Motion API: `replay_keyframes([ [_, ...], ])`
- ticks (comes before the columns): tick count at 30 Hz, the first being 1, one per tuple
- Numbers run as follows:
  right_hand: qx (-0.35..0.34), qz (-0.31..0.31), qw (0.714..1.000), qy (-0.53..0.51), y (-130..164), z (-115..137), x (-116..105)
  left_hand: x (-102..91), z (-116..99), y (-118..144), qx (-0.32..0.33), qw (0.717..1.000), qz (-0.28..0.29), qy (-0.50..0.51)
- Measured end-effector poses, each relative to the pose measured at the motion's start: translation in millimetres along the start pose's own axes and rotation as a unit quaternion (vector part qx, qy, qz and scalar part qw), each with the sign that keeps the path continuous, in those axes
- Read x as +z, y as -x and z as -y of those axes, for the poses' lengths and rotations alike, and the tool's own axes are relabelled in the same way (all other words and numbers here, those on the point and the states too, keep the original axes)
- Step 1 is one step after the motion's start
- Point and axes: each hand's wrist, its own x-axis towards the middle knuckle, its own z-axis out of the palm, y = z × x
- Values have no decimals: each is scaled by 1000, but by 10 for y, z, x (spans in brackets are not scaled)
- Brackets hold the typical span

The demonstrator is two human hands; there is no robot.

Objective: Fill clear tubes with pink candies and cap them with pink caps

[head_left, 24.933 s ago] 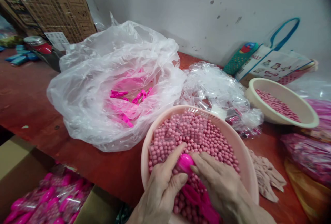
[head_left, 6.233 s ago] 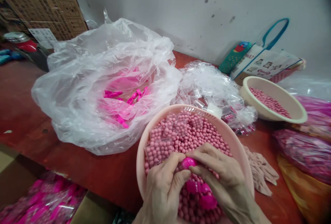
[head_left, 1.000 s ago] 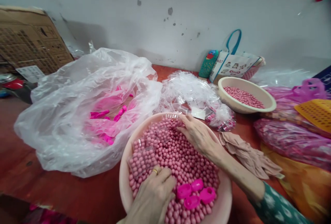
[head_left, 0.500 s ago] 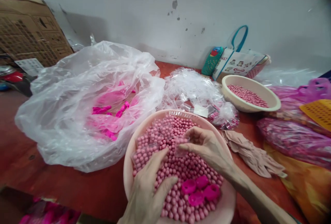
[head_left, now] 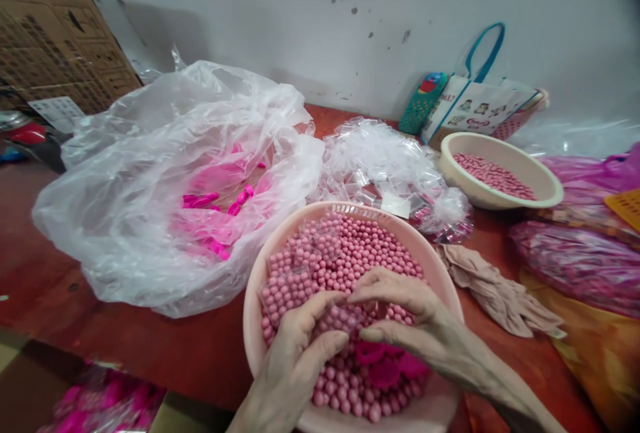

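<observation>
Cardboard box stands at the far left against the wall, and beside it a big clear plastic bag lies slumped open on the red-brown worktop, bright pink plastic pieces showing inside. Just right of it sits the pink basin, heaped with small pink beads. Over the near half of the basin the left hand and right hand meet, fingertips pinched together on a small clear packet of beads — both hands closed narrowly on it. The packet looks light, soft and slick; its film would crumple and the beads shift inside, so a pinch at the edges or the top seam seems the safest hold, since loose beads would roll freely. Pink caps lie on the beads under the right hand. Behind the basin is a heap of empty clear packets, then a beige glove, a cream bowl with more beads, a printed tote bag — and pink-filled bags at the far right. The wall is pale and spotted.
</observation>
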Motion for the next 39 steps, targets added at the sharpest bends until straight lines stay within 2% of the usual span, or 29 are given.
replay_keyframes([
  [4,-30,34,995,84,-22,3,58,-46,42,18,-30,997,57,35],
  [8,-42,40,992,111,-21,-30,96,-86,76,28,-62,993,77,62],
  [11,-20,55,996,70,-40,-59,87,-78,36,16,-72,989,91,97],
  [15,31,65,997,-38,-93,-90,77,-43,-58,-15,-91,980,108,139],
  [18,54,52,993,-89,-115,-98,42,-27,-99,-32,-107,978,84,160],
  [20,65,20,993,-95,-91,-108,-18,-26,-112,-44,-110,976,83,167],
  [22,65,-25,997,-32,-21,-127,-96,-29,-116,-59,-101,977,73,172],
  [24,62,-52,994,76,90,-155,-152,-34,-112,-74,-85,979,64,174],
  [27,58,5,980,189,271,-204,-106,-35,-94,-88,-55,983,47,169],
  [29,67,68,967,238,353,-247,11,-34,-79,-88,-39,986,27,158],
  [31,76,87,953,281,391,-300,139,-36,-65,-83,-34,990,11,138],
  [32,76,81,952,287,396,-328,187,-38,-60,-79,-35,991,7,125],
  [34,70,32,964,254,389,-372,222,-41,-55,-72,-34,994,-3,107],
  [37,87,-39,977,192,339,-371,142,-39,-53,-71,-25,995,-14,92],
  [39,106,-59,978,172,279,-322,70,-36,-50,-76,-24,995,-8,96],
])
